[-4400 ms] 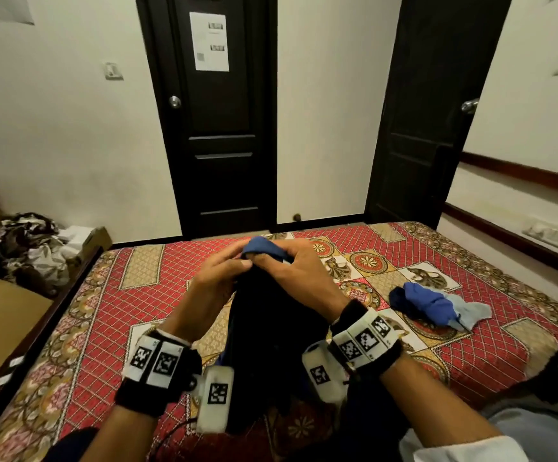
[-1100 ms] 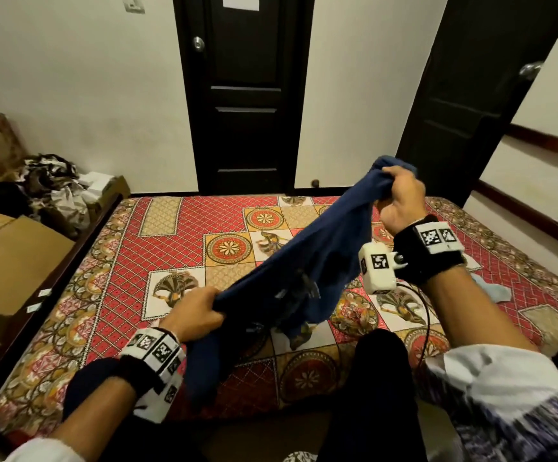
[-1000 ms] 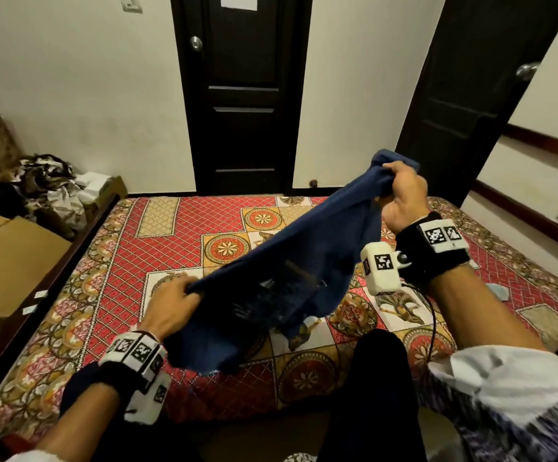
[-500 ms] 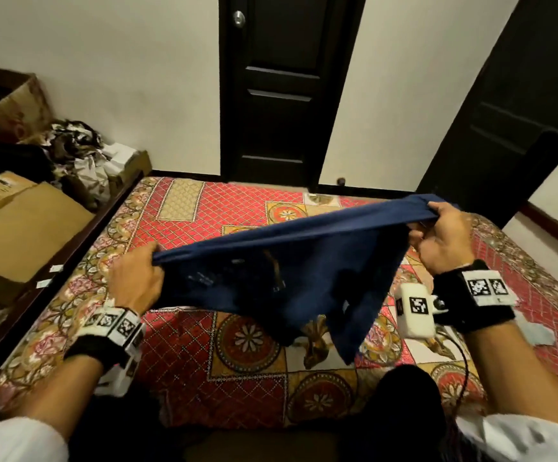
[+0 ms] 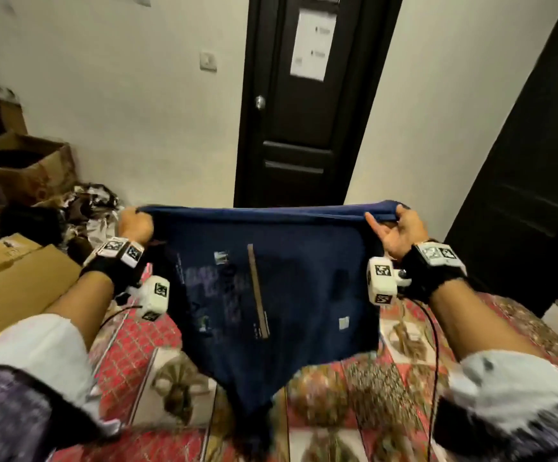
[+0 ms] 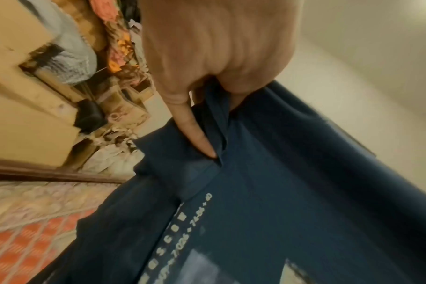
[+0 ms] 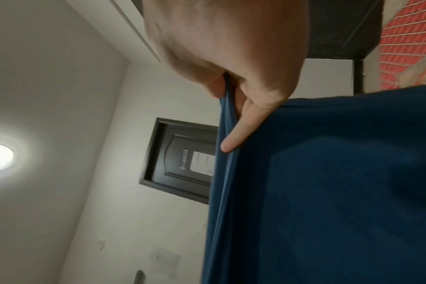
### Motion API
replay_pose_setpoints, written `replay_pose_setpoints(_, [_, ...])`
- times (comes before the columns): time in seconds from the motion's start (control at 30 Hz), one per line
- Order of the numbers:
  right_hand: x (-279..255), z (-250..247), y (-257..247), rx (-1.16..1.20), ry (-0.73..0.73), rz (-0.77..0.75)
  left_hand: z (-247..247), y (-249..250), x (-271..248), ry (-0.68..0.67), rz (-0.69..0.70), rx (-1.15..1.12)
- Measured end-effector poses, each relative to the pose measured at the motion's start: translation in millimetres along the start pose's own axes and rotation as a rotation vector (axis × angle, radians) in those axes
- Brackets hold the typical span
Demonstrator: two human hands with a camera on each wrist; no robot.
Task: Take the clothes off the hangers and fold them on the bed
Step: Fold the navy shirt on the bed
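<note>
1. The left hand [image 5: 136, 225] and right hand [image 5: 396, 230] each pinch a top corner of a navy T-shirt [image 5: 271, 288], stretched in the air above the patterned bed [image 5: 504, 331].
2. Risk: either pinch slipping would let the shirt sag and land crumpled.

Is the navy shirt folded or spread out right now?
Spread out: the navy shirt hangs open above the bed, its top edge stretched between the left hand and right hand.

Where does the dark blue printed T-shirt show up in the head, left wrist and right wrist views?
Head: dark blue printed T-shirt at centre, stretched between left hand and right hand.
Left wrist: lower right.
Right wrist: right half.
Shared landmark: red patterned bedspread, seen in all three.
</note>
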State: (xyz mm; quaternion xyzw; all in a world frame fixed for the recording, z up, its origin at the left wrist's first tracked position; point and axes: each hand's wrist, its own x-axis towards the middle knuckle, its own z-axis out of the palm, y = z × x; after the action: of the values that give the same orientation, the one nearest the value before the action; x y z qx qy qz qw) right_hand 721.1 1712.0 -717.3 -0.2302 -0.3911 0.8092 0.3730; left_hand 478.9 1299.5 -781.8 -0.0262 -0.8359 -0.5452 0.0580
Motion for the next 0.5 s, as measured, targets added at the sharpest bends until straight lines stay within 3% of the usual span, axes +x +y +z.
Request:
replay_pose_setpoints(0.13, [17,57,-83,0.183,-0.096,-0.169,-42,118,32,0.212,0.261,-0.108])
replay_pose_setpoints(0.23, [6,63,-115,0.256,-0.156,-0.22,-70,156,20,0.3,0.535,-0.127])
replay_pose_setpoints(0.37, [-10,29,-97,0.272,-0.122,-0.189,-91,126,-15,0.244,0.819,0.137])
replay_pose_setpoints(0.5, [-13,-51,-29,0.161,-0.014,-0.079,-76,36,-63,0.012,0.945,0.388])
